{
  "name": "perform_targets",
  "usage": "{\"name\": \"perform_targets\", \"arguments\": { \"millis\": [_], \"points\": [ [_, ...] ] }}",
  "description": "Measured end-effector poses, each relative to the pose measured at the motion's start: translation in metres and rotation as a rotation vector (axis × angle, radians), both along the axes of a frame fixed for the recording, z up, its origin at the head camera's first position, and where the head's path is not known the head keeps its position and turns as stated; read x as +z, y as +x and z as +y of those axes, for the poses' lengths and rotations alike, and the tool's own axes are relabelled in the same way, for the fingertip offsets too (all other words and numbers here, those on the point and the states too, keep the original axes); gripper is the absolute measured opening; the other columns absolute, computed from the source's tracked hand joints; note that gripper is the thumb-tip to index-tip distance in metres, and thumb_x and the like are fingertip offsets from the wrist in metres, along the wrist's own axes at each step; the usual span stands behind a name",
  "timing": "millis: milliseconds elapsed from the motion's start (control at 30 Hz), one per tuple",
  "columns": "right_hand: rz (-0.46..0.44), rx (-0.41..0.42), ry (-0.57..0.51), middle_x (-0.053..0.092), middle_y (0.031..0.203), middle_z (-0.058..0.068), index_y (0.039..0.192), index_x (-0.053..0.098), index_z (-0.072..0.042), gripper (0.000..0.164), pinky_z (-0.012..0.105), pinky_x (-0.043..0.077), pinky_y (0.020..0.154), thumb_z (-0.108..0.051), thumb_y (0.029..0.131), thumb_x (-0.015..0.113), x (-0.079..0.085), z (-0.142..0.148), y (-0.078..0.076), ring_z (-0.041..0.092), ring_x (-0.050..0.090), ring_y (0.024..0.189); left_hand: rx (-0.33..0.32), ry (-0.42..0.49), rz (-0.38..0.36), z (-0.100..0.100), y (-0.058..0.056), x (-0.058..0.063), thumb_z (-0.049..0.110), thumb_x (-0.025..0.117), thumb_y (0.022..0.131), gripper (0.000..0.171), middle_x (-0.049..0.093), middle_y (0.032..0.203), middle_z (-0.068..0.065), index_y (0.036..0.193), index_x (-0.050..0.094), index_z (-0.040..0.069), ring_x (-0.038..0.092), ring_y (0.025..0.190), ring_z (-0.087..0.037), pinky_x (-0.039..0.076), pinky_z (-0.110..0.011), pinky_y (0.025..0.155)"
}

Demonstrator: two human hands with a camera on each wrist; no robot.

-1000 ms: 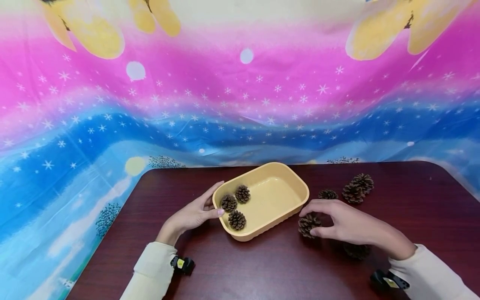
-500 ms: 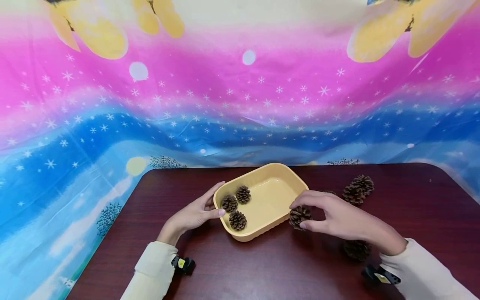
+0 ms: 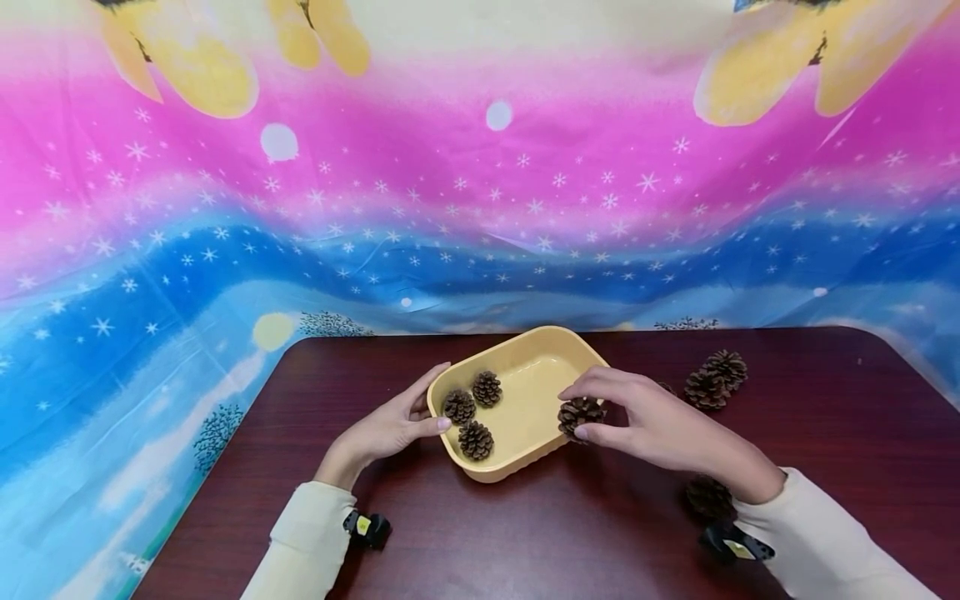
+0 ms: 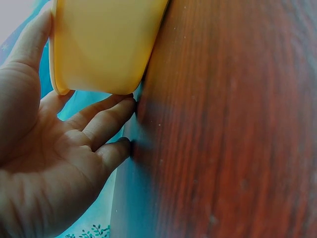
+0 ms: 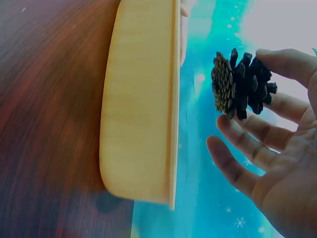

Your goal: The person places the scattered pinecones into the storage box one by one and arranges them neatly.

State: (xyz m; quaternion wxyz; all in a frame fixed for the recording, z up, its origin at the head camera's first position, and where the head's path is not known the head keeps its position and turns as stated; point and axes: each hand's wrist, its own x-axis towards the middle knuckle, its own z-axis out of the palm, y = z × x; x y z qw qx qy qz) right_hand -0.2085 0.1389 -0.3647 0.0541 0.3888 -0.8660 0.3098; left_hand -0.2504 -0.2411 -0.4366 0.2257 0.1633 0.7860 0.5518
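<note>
My right hand [image 3: 645, 417] pinches a brown pine cone [image 3: 580, 417] between thumb and fingers. In the head view this cone overlaps the right edge of a yellow plastic container [image 3: 525, 408]. The right wrist view shows the held pine cone [image 5: 242, 84] raised above the container's rim [image 5: 174, 124], with the lower fingers spread. My left hand [image 3: 386, 429] holds the container's left end, its thumb over the rim and its other fingers along the outside wall. Inside, at that end, lie three pine cones [image 3: 476, 440].
Two pine cones [image 3: 707, 388] lie close together at the right back of the dark red-brown table [image 3: 510, 542]. Another pine cone [image 3: 708, 497] sits under the right forearm, partly covered. One more [image 3: 666, 387] barely shows behind the right hand. A snowflake-patterned cloth [image 3: 480, 208] hangs behind the table.
The right hand has carried its pine cone leftward and up, from beside the container to its right edge. The left hand and the container stay almost where they were.
</note>
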Motion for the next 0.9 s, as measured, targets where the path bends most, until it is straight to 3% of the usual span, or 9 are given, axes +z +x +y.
{"name": "perform_targets", "arguments": {
  "millis": [233, 400, 700, 900],
  "points": [
    [-0.05, -0.052, -0.035, 0.071, 0.125, 0.0, 0.132, 0.069, -0.013, 0.035, 0.034, 0.06, 0.088, -0.023, 0.099, 0.074, 0.001, -0.014, -0.004, 0.016, 0.067, 0.111, -0.016, 0.009, 0.015, 0.0, -0.001, -0.001, 0.017, 0.068, 0.103, 0.092, 0.025, 0.171, -0.024, 0.171, 0.007, 0.026, 0.044, 0.147, -0.048, 0.038, -0.056, 0.12],
    [-0.044, -0.08, -0.057, 0.073, 0.125, 0.007, 0.128, 0.07, -0.008, 0.035, 0.04, 0.06, 0.09, -0.02, 0.096, 0.077, -0.003, -0.024, -0.007, 0.021, 0.068, 0.109, -0.012, 0.002, 0.011, 0.0, -0.001, -0.001, 0.019, 0.07, 0.101, 0.094, 0.027, 0.171, -0.021, 0.171, 0.008, 0.028, 0.046, 0.147, -0.046, 0.039, -0.055, 0.12],
    [-0.078, -0.126, -0.071, 0.074, 0.122, 0.009, 0.125, 0.07, -0.006, 0.034, 0.053, 0.055, 0.098, -0.02, 0.095, 0.078, -0.01, -0.042, -0.016, 0.027, 0.068, 0.115, -0.012, 0.005, 0.006, 0.0, 0.0, 0.0, 0.016, 0.069, 0.102, 0.093, 0.027, 0.171, -0.022, 0.171, 0.008, 0.028, 0.046, 0.147, -0.045, 0.039, -0.054, 0.12],
    [-0.082, -0.137, -0.079, 0.074, 0.118, 0.01, 0.12, 0.071, -0.002, 0.032, 0.053, 0.055, 0.097, -0.014, 0.092, 0.079, -0.017, -0.053, -0.022, 0.03, 0.068, 0.113, -0.006, 0.004, 0.003, 0.0, 0.0, 0.0, 0.016, 0.07, 0.102, 0.093, 0.026, 0.172, -0.02, 0.17, 0.009, 0.028, 0.045, 0.148, -0.046, 0.039, -0.054, 0.12]
  ]
}}
